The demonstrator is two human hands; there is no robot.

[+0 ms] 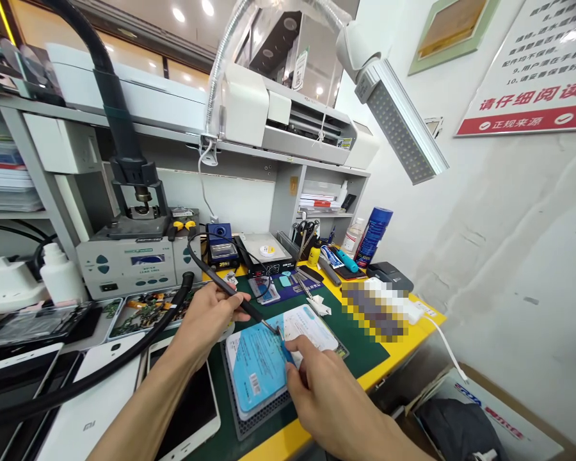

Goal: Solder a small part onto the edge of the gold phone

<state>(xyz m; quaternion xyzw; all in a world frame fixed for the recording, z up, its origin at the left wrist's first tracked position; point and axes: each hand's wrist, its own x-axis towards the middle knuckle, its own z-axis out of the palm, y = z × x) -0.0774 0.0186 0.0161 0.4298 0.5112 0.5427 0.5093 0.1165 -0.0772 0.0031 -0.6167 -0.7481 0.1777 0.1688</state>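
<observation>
My left hand [206, 317] is closed around a black soldering iron [253, 310], its metal tip pointing down and right. My right hand [324, 384] pinches a slim blue-handled tool [287, 353], which looks like tweezers. The two tips meet above a blue and white printed packet [254, 374]. Something small and dark sits between them, too small to name. Under the packet lies a grey patterned pad [237, 428] on the green mat [365, 355].
Several phones, including a white one [196, 403], lie under and beside my left forearm. A rework station [139, 262] stands behind, its thick black hose [148, 339] crossing the left side. Bottles and a blue spray can [375, 235] stand at the back right. A lamp [403, 118] hangs above.
</observation>
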